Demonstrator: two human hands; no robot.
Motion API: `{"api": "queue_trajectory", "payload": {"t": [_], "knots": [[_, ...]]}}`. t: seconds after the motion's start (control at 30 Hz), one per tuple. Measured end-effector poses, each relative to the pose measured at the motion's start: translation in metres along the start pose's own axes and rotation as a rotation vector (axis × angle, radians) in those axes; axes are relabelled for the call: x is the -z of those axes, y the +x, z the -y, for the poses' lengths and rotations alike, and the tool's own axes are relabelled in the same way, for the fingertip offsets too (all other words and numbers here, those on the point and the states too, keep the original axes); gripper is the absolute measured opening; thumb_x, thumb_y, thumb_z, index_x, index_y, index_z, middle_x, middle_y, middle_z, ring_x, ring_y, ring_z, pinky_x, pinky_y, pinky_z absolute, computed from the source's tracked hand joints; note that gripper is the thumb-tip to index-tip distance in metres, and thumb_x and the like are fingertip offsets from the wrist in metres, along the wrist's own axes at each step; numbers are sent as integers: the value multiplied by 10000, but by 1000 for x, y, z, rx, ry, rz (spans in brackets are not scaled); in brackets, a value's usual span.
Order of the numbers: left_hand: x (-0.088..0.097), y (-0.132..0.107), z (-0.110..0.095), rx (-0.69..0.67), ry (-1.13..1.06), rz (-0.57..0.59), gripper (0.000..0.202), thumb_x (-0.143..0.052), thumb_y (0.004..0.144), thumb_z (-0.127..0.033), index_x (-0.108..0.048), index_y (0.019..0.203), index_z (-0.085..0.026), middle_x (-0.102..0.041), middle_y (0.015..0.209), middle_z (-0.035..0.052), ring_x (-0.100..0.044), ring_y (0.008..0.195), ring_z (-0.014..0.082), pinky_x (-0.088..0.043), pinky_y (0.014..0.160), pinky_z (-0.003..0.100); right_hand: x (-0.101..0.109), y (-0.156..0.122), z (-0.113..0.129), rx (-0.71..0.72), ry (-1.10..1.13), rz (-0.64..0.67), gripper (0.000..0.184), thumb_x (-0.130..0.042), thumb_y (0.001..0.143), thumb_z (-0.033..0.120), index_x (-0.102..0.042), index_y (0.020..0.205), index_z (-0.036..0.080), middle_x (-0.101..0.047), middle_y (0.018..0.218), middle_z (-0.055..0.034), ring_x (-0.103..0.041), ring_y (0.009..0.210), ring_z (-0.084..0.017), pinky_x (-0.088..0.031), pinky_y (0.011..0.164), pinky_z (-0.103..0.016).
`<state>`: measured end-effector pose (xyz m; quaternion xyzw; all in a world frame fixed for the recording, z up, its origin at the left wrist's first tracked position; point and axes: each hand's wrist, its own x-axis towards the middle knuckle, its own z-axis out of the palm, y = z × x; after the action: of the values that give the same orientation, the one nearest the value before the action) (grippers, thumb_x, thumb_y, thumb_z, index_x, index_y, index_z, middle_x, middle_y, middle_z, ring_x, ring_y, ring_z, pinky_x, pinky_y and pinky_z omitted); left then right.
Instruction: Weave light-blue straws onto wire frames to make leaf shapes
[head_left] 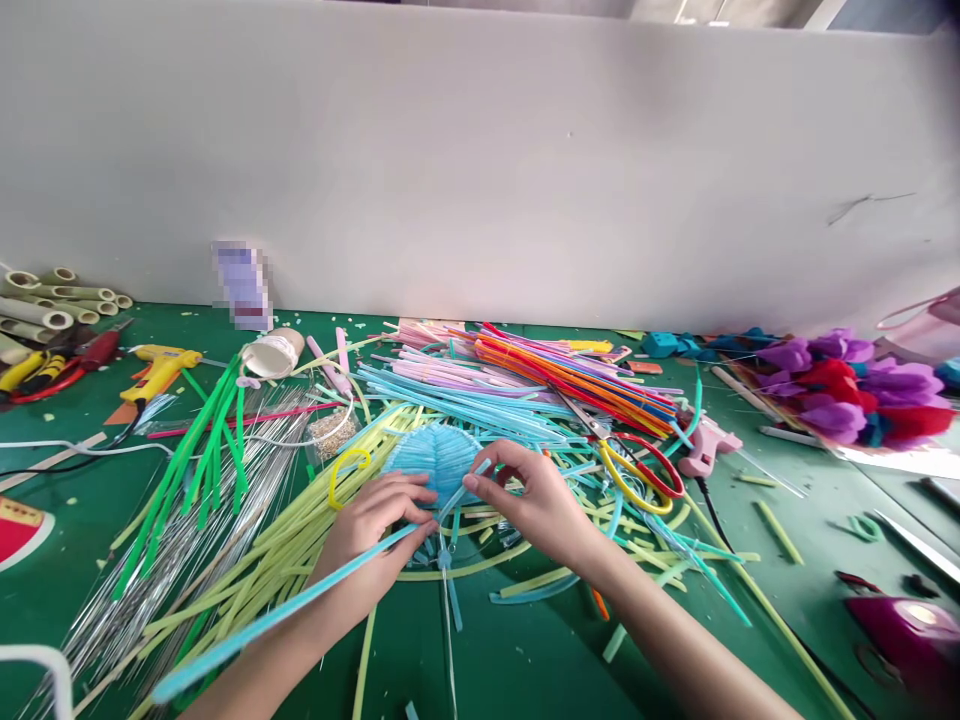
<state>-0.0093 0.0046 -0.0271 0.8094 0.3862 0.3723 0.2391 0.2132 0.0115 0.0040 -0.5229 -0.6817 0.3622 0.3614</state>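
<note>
A light-blue pipe cleaner (300, 600) slants from the lower left up to the middle of the table, across both hands. My left hand (375, 530) is closed on it, with the thumb and fingertips pressed together. My right hand (525, 495) pinches its upper end between thumb and index finger. Just beyond my fingers is a rounded, ribbed blue leaf shape (431, 455) made of pipe cleaners, partly hidden by both hands. A thin wire stem (448, 620) runs from below it toward me.
Bundles of blue (465, 400), red-orange (577, 385) and yellow-green pipe cleaners (277, 555) surround the hands. Scissors (637, 475) lie right, near a pink glue gun (709, 445). Left are metal wires (247, 470) and a yellow glue gun (161, 370). Purple-red flowers (847, 385) lie far right.
</note>
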Motion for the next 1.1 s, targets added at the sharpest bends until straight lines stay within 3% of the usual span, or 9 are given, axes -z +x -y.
{"api": "queue_trajectory", "payload": {"t": [0.27, 0.63, 0.77, 0.87, 0.97, 1.03, 1.1], "knots": [[5, -1, -4, 14, 105, -50, 165, -629, 876, -176, -635, 721, -233, -708, 1220, 58, -555, 1258, 272, -500, 996, 497, 7, 4, -7, -25, 41, -127, 224, -654, 848, 405, -664, 803, 186, -616, 1015, -72, -596, 899, -208, -473, 760, -322], [2, 2, -13, 100, 24, -77, 232, -651, 862, -198, -626, 635, -237, -667, 1302, 45, -479, 1333, 302, -494, 1000, 573, 9, 5, -8, 7, 57, -264, 240, -689, 821, 428, -667, 768, 194, -573, 1059, -98, -591, 939, -236, -517, 767, -357], [-2, 1, -4, 102, 32, -113, 206, -646, 873, -202, -633, 670, -237, -671, 1295, 54, -493, 1324, 296, -489, 1009, 567, 8, 5, -6, -142, 285, -184, 328, -722, 774, 511, -658, 790, 189, -579, 1105, -96, -616, 936, -230, -553, 740, -343], [-2, 1, 1, 90, 38, -122, 140, -641, 882, -220, -674, 747, -238, -661, 1311, 65, -496, 1329, 293, -492, 1018, 540, 10, 4, 0, -259, 535, -21, 350, -712, 790, 525, -613, 823, 191, -625, 943, -38, -638, 841, -180, -562, 816, -362], [0, -1, -2, 50, 63, -86, 98, -637, 891, -248, -715, 949, -265, -559, 1435, 58, -427, 1390, 290, -453, 1073, 518, 18, 4, 8, -219, 633, -9, 326, -691, 828, 504, -592, 852, 194, -637, 868, -21, -642, 839, -169, -549, 860, -359], [2, -3, -5, 22, 87, -64, 301, -615, 907, -252, -643, 1204, -292, -433, 1537, 66, -365, 1430, 285, -413, 1113, 505, 30, 7, 14, -170, 648, -65, 320, -679, 840, 504, -575, 887, 205, -641, 878, -23, -642, 821, -164, -552, 824, -341], [3, -5, -6, 43, 81, -77, 476, -564, 937, -249, -476, 1401, -310, -353, 1581, 85, -343, 1443, 275, -409, 1120, 476, 45, 12, 21, -131, 644, -125, 324, -681, 837, 509, -547, 893, 220, -625, 861, -7, -630, 790, -150, -548, 782, -319]]}}
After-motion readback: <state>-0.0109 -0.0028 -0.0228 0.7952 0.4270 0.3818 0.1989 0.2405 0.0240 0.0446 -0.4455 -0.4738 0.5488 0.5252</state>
